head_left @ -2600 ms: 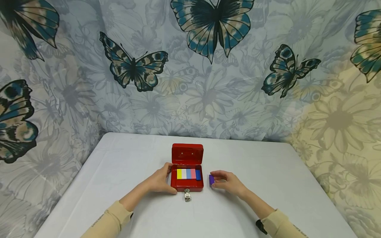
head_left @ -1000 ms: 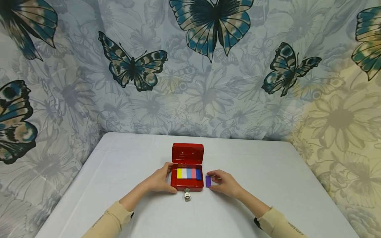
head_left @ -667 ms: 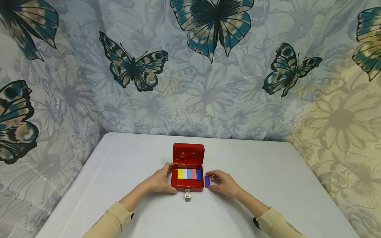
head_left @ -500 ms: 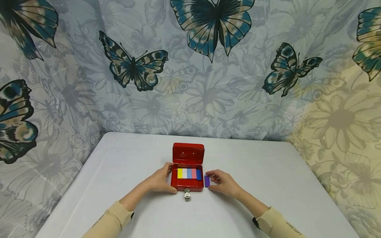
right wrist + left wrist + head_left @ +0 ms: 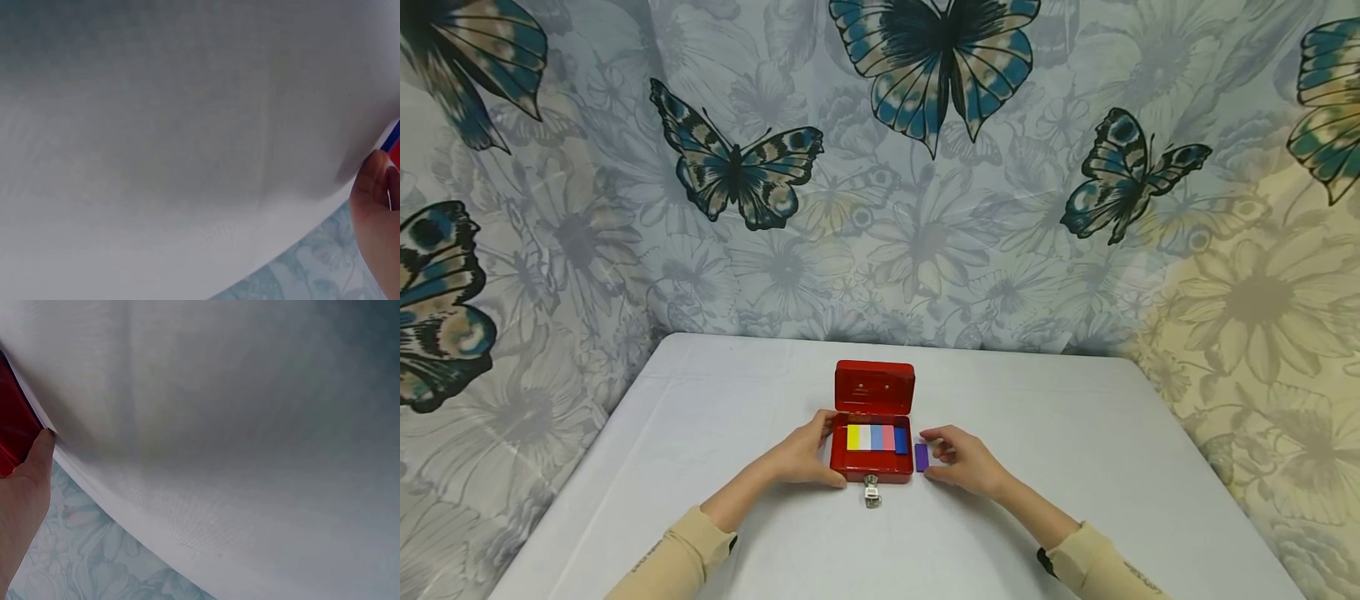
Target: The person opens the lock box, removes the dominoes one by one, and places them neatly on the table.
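Note:
A small red metal cash box (image 5: 872, 478) stands with its lid (image 5: 874, 387) raised. Inside, a row of slim blocks runs yellow (image 5: 853, 437), white, light blue, pink (image 5: 889, 438) and dark blue (image 5: 901, 440). My left hand (image 5: 807, 452) holds the box's left side, thumb at the front corner. A purple block (image 5: 921, 457) lies beside the box's right wall. My right hand (image 5: 966, 461) is around this block, thumb at its near end, index fingertip just beyond its far end with a slight gap. In the right wrist view, fingertips (image 5: 374, 164) are right at the block's edge (image 5: 390, 137).
A silver latch with keys (image 5: 872, 492) hangs at the front of the box. The white-covered table (image 5: 1037, 400) spreads around it, with butterfly-patterned fabric (image 5: 925, 250) behind and at the sides.
My right hand has moved the purple block left, up to the box's side. Its index finger has since drawn slightly off the block's far end. My left hand stays put.

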